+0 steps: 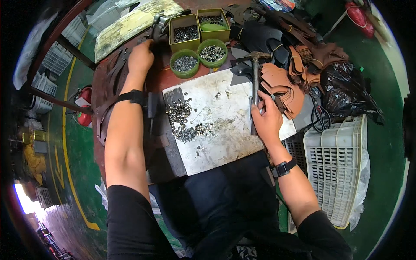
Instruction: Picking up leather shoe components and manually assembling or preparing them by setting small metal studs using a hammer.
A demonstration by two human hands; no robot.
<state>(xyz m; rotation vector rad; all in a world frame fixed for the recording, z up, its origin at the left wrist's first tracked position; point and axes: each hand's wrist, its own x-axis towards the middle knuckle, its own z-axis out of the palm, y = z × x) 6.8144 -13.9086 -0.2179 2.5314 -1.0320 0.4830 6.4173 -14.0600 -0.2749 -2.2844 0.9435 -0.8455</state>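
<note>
My right hand [268, 118] is closed at the lower part of a hammer's handle, on the right side of a worn white board [229, 145]. The hammer [255, 78] lies with its head away from me, and a thin metal rod [250, 107] is beside its handle. Far left, my left hand [141, 57] reaches over dark leather strips [113, 82], near a gold box of dark metal studs [185, 34]; its fingertips are hard to make out. Loose silver and dark metal fittings [184, 115] lie scattered on the board's left part.
Two green bowls of small fittings [184, 64] stand behind the board, beside a second gold box [213, 22]. Stacked brown leather pieces [284, 89] are at the right, with black scissors [320, 116], a black plastic bag [351, 89] and a white crate [336, 160].
</note>
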